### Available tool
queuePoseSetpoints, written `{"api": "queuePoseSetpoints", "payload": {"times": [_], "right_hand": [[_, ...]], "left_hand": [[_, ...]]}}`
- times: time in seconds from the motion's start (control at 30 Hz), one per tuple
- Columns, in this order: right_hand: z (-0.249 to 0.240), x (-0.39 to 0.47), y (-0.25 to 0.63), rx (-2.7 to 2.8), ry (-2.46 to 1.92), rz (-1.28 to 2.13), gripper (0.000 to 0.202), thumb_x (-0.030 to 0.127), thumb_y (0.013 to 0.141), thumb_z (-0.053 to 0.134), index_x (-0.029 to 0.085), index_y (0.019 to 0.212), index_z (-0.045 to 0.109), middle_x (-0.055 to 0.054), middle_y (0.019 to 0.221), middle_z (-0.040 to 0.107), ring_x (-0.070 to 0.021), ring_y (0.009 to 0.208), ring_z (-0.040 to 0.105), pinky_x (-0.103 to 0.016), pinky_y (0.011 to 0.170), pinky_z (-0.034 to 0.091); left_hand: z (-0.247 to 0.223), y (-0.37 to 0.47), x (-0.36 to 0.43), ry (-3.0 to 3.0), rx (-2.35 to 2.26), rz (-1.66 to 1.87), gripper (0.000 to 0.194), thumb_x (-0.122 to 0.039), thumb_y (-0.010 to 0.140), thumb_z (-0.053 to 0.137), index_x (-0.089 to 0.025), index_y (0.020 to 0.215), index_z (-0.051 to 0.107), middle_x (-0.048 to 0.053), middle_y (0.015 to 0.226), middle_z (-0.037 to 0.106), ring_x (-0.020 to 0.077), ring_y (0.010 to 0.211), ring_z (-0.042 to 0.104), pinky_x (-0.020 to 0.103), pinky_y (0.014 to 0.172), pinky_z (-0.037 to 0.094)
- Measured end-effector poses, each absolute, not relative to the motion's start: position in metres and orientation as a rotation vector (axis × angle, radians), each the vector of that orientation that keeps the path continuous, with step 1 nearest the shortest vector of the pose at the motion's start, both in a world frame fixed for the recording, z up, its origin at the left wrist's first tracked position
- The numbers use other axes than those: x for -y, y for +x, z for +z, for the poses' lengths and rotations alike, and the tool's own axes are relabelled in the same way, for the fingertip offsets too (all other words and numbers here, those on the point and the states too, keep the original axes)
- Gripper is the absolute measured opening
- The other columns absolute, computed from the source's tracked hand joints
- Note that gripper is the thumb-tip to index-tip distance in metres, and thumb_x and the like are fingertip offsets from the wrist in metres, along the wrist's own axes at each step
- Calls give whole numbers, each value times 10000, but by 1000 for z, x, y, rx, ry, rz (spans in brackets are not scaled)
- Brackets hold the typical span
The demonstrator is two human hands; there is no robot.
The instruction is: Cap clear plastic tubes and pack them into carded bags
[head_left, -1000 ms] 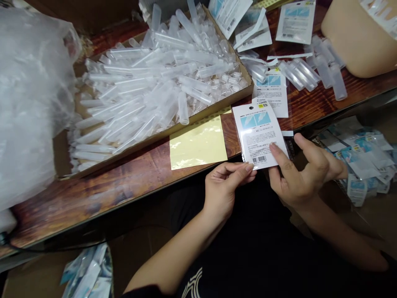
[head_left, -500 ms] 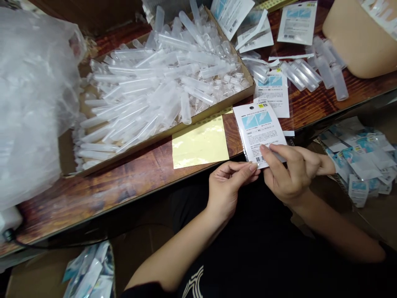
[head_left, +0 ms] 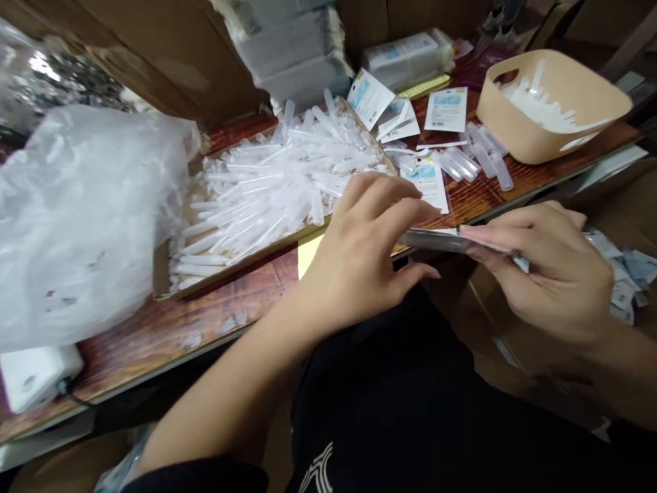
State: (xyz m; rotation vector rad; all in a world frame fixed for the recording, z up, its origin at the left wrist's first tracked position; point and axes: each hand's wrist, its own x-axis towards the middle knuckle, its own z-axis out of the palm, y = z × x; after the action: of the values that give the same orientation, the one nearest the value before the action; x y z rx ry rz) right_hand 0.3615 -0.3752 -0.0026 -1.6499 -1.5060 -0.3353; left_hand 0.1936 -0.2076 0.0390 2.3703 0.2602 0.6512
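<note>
My right hand [head_left: 554, 267] pinches a flat printed packet [head_left: 436, 240] between thumb and fingers. The packet is seen almost edge-on, so its printed faces are hidden. Around its far left end, my left hand [head_left: 364, 239] has its fingers and thumb spread apart, with no grip on it that I can see. A yellow sheet [head_left: 308, 255] lies on the table, partly covered by my left hand. Behind the packet, a printed card in a clear bag [head_left: 430, 181] lies flat beside several translucent tubes [head_left: 458, 164].
A shallow cardboard tray [head_left: 163, 270] heaped with clear tubes stands on the wooden table [head_left: 215, 318]. At left bulges a plastic bag [head_left: 87, 233]. A beige basket [head_left: 513, 137] of white pieces stands back right. Finished-looking packets [head_left: 623, 263] lie below the table at right.
The packet has turned from face-up to edge-on and moved slightly right in my right hand. My left hand has let go and opened. The view has shifted, showing more of the back.
</note>
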Motion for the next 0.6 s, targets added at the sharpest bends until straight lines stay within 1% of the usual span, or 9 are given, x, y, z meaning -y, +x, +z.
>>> {"api": "queuePoseSetpoints", "payload": {"times": [0.03, 0.1, 0.17, 0.23, 0.33, 0.4, 0.47, 0.53, 0.6], "right_hand": [[4, 378, 361, 1449, -1650, -194, 197, 185, 932, 725, 306, 1077, 782, 1, 933, 744, -174, 823, 667, -379, 781, 460], [15, 384, 363, 1350, -1633, 52, 96, 238, 927, 734, 287, 997, 778, 3, 949, 735, -176, 853, 682, -346, 765, 508], [23, 390, 368, 1312, -1622, 245, 45, 292, 903, 752, 281, 943, 771, -1, 970, 738, -194, 883, 697, -340, 779, 550], [31, 394, 374, 1304, -1603, 405, 121, 333, 863, 782, 282, 972, 772, -4, 975, 752, -203, 867, 708, -337, 758, 570], [45, 396, 381, 1284, -1579, 640, 259, 369, 818, 813, 276, 1057, 778, -6, 930, 769, -183, 764, 706, -300, 653, 563], [53, 394, 383, 1293, -1573, 735, 306, 381, 785, 839, 262, 1062, 787, -4, 883, 770, -162, 690, 689, -276, 595, 542], [59, 391, 381, 1279, -1586, 747, 325, 399, 748, 867, 242, 1023, 796, -3, 829, 763, -144, 637, 666, -260, 557, 521], [60, 388, 376, 1222, -1619, 717, 308, 434, 744, 873, 226, 960, 804, -4, 780, 752, -143, 633, 666, -261, 560, 522], [59, 385, 371, 1178, -1661, 622, 241, 443, 787, 848, 230, 895, 814, -5, 755, 743, -163, 683, 696, -284, 611, 551]], "left_hand": [[46, 198, 203, 2399, -209, 558, 267, -364, 806, 844, -217, 1007, 749, 90, 1113, 755, 290, 1138, 662, 428, 981, 546], [55, 207, 200, 2373, -193, 379, 182, -349, 844, 801, -189, 922, 758, 55, 934, 766, 236, 954, 695, 383, 898, 556], [61, 213, 202, 2307, -239, 221, 161, -337, 848, 788, -180, 830, 758, 17, 782, 739, 186, 800, 679, 333, 802, 551], [67, 219, 205, 2244, -283, 75, 168, -335, 809, 814, -183, 768, 756, -11, 692, 705, 162, 721, 655, 297, 729, 537], [74, 226, 208, 2145, -325, -69, 172, -315, 721, 863, -179, 719, 758, -32, 597, 654, 142, 632, 622, 255, 622, 497], [77, 229, 208, 2050, -361, -84, 197, -296, 641, 905, -175, 692, 757, -35, 560, 632, 141, 593, 610, 241, 575, 472], [76, 232, 208, 1957, -431, 0, 240, -259, 548, 947, -178, 669, 757, -29, 547, 630, 156, 585, 623, 245, 565, 474], [71, 234, 209, 1907, -493, 157, 268, -211, 487, 964, -188, 660, 761, -19, 549, 639, 185, 612, 655, 263, 586, 499], [67, 236, 210, 1885, -502, 221, 269, -179, 472, 964, -199, 648, 761, -12, 548, 644, 207, 638, 677, 280, 609, 518]]}}
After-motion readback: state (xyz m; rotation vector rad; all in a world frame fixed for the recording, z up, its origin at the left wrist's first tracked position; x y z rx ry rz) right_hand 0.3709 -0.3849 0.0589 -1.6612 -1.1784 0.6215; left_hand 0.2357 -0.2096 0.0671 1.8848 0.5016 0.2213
